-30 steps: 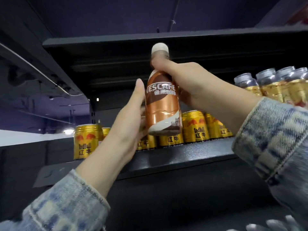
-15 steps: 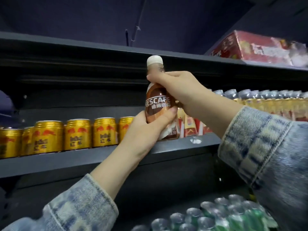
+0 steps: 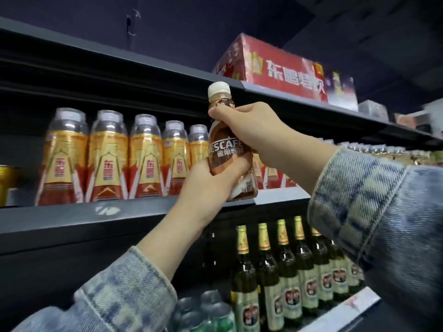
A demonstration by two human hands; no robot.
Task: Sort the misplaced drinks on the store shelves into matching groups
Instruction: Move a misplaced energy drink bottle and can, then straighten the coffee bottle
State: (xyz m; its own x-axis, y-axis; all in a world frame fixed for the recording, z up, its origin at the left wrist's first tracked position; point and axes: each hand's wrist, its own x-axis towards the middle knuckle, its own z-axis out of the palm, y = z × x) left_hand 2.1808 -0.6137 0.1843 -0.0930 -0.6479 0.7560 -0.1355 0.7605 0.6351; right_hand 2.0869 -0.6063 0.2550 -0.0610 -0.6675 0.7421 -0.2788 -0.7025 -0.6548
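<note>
The brown Nescafé bottle [image 3: 225, 149], white-capped and upright, is held before the shelf's yellow-labelled bottles [image 3: 105, 159].

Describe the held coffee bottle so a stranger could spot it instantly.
Find the middle shelf lined with gold-and-red bottles. In front of that row, the left hand and right hand grip the Nescafe bottle. It alone is brown with a white cap.

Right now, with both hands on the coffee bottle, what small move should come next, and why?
Probably carry the Nescafe bottle onward, not set it down here: left hand and right hand both grip it, and the shelves beside it show orange-labelled bottles and green glass bottles, none matching.
</note>
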